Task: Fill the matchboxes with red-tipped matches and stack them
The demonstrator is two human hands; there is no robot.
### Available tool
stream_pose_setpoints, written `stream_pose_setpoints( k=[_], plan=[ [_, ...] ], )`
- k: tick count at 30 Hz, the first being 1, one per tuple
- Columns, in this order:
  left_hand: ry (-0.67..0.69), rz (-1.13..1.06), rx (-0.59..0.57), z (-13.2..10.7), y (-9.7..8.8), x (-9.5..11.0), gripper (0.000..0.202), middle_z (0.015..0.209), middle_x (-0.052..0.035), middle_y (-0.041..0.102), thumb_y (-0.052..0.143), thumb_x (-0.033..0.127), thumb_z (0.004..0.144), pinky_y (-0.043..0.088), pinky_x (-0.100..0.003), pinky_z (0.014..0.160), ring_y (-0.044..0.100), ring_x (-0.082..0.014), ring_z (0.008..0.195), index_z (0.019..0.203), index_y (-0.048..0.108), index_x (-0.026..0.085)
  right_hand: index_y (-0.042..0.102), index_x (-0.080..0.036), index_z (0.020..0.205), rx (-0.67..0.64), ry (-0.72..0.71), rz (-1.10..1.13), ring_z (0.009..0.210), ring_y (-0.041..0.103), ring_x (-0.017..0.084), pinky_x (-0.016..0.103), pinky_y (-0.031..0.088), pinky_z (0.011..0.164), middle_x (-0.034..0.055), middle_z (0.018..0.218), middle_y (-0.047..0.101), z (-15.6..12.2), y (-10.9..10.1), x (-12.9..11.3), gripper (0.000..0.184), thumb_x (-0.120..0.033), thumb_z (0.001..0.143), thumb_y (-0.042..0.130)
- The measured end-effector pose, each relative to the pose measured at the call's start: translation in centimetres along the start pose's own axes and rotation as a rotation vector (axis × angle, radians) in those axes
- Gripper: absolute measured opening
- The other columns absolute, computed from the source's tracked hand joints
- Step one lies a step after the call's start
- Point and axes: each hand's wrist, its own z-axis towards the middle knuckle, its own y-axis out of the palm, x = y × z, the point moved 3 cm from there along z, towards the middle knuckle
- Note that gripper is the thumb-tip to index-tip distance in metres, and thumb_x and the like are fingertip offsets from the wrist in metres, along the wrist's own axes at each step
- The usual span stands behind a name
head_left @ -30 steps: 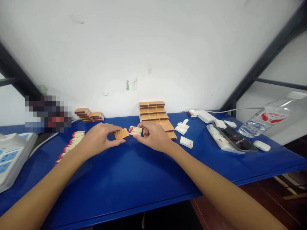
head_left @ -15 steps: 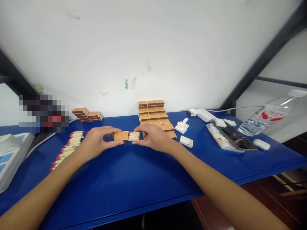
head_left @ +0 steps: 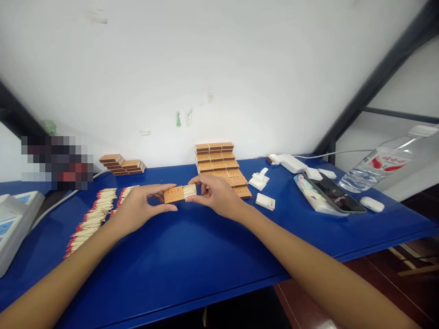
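Note:
A matchbox (head_left: 173, 194) with an orange printed sleeve is held above the blue table, its tray of matches (head_left: 188, 191) sticking partly out on the right. My left hand (head_left: 142, 205) grips the sleeve end, thumb below and fingers behind. My right hand (head_left: 216, 194) pinches the outer end of the tray between thumb and fingers. Left of the box, under and beside my left forearm, lie rows of loose red-tipped matches (head_left: 92, 219). Behind my right hand rises a stepped stack of matchboxes (head_left: 217, 167).
A smaller matchbox stack (head_left: 121, 164) stands at the back left by the wall. On the right are white box pieces (head_left: 259, 179), a phone (head_left: 338, 194), a white earbud case (head_left: 372, 204) and a tilted water bottle (head_left: 380, 162). A power strip (head_left: 20, 228) lies far left.
The tray has slid further into the sleeve, my right hand moving left with it. The box's printed face now tilts more toward me. The view has shifted slightly.

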Motion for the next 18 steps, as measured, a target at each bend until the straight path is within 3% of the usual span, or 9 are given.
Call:
stream_pose_setpoints(
  k=[4,8,11,13,14,18],
  plan=[
    [-0.047,-0.115,0.013,-0.2,0.1,0.1,0.074,0.116,-0.0071,0.088,0.094,0.065,0.077,0.07,-0.046,0.095,0.082,-0.0277,0.09,0.136,0.082,0.023,0.078,-0.02,0.124,-0.002,0.033,0.081,0.072,0.06,0.015,0.03,0.044,0.07,-0.0035,0.075,0.065,0.1,0.0,0.4,0.042,-0.046,0.093,0.089],
    [-0.053,-0.156,0.018,-0.4,0.6,0.9,0.071,0.117,-0.0077,0.088,0.096,0.063,0.075,0.071,-0.047,0.096,0.084,-0.029,0.093,0.132,0.084,0.023,0.079,-0.02,0.128,-0.001,0.03,0.143,0.074,0.065,0.016,0.031,0.05,0.071,0.0001,0.081,0.074,0.0,0.6,0.2,0.048,-0.049,0.091,0.089],
    [-0.047,-0.141,0.105,-0.5,0.9,1.4,0.073,0.116,-0.0082,0.088,0.095,0.068,0.074,0.071,-0.047,0.097,0.084,-0.0306,0.095,0.131,0.084,0.022,0.069,-0.021,0.147,0.089,0.057,0.219,0.09,0.072,0.019,0.033,0.056,0.074,0.0123,0.124,0.082,-0.3,1.4,-0.3,0.064,-0.05,0.093,0.087],
    [-0.045,-0.132,0.186,-0.6,0.9,1.5,0.076,0.115,-0.0088,0.088,0.094,0.071,0.075,0.07,-0.047,0.098,0.085,-0.0314,0.098,0.131,0.084,0.021,0.056,-0.023,0.161,0.14,0.097,0.273,0.106,0.074,0.023,0.035,0.06,0.077,0.0181,0.154,0.069,-0.6,2.0,-0.9,0.074,-0.055,0.098,0.079],
    [-0.041,-0.129,0.219,-0.6,0.9,1.5,0.077,0.114,-0.0091,0.088,0.093,0.072,0.075,0.07,-0.047,0.098,0.085,-0.0317,0.099,0.132,0.084,0.021,0.051,-0.023,0.166,0.126,0.099,0.29,0.113,0.073,0.025,0.036,0.061,0.079,0.0189,0.158,0.066,-0.8,2.4,-1.2,0.076,-0.058,0.102,0.073],
    [-0.002,-0.086,0.269,-0.7,0.7,1.4,0.078,0.107,-0.0091,0.089,0.086,0.08,0.079,0.071,-0.048,0.094,0.085,-0.0313,0.093,0.13,0.085,0.021,0.038,-0.022,0.174,-0.064,0.008,0.298,0.122,0.072,0.027,0.044,0.063,0.095,0.015,0.14,0.075,-1.6,3.9,-2.5,0.076,-0.06,0.111,0.055]
  ],
)
